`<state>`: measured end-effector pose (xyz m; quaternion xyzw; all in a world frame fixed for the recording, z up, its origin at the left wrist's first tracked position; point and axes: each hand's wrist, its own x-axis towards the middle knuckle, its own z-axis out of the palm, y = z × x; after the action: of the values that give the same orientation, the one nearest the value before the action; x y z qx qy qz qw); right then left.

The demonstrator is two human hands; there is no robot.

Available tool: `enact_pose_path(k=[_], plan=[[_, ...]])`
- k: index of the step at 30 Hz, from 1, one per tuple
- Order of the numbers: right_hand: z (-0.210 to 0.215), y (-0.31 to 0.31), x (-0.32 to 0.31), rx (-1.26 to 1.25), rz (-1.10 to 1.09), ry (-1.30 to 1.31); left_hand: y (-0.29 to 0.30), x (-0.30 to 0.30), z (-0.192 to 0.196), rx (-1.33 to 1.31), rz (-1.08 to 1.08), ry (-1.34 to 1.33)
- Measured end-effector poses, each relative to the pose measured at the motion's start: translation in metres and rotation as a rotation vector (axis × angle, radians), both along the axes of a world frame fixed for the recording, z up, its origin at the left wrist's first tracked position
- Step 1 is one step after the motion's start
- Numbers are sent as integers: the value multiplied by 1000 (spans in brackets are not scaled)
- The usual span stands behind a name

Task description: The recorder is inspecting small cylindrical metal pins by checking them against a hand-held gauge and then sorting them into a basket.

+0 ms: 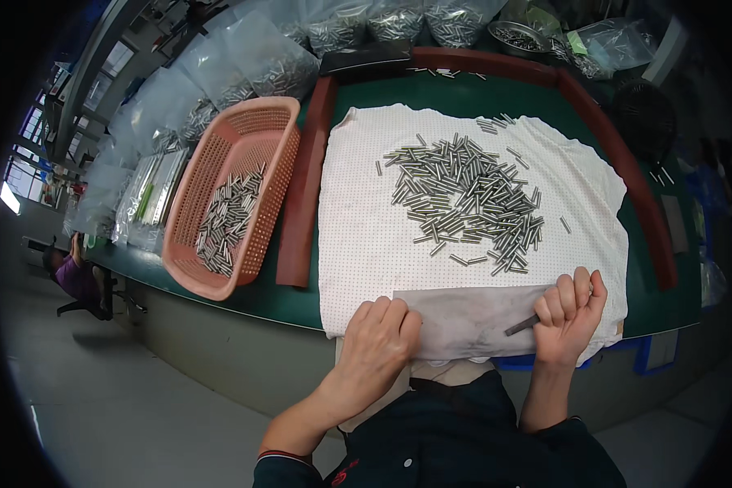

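Observation:
A smudged grey sheet point(464, 317), cloth or film, lies stretched along the near edge of a white dotted cloth point(354, 220). My left hand point(378, 346) is closed on the sheet's left end, knuckles up. At the other end, my right hand point(569, 313) forms a fist around a dark flat bar point(521, 326), whose end sticks out to the left over the sheet. Whether that fist also grips the sheet cannot be made out. Beyond both hands, a heap of short metal pins point(464, 195) is spread on the white cloth, with several loose ones around it.
A pink plastic basket point(281, 175) with more pins stands at the left. Red-brown rails point(302, 203) border the green worktop point(366, 93). Bags of pins point(281, 69) and a metal bowl point(519, 37) line the back. Another person point(77, 272) sits far left.

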<state>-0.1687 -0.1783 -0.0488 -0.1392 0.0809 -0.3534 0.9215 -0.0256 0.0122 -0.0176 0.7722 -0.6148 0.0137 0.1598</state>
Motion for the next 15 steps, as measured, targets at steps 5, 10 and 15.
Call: enact_pose_path(k=[5, 10, 15], plan=[[1, 0, 2, 70, 33, -28, 10, 17, 21, -145, 123, 34], [0, -3, 0, 73, 33, 18, 33, 59, 55, -370, 430, -229], [1, -2, 2, 70, 42, 13, 65, 102, 67, -469, 795, -409]])
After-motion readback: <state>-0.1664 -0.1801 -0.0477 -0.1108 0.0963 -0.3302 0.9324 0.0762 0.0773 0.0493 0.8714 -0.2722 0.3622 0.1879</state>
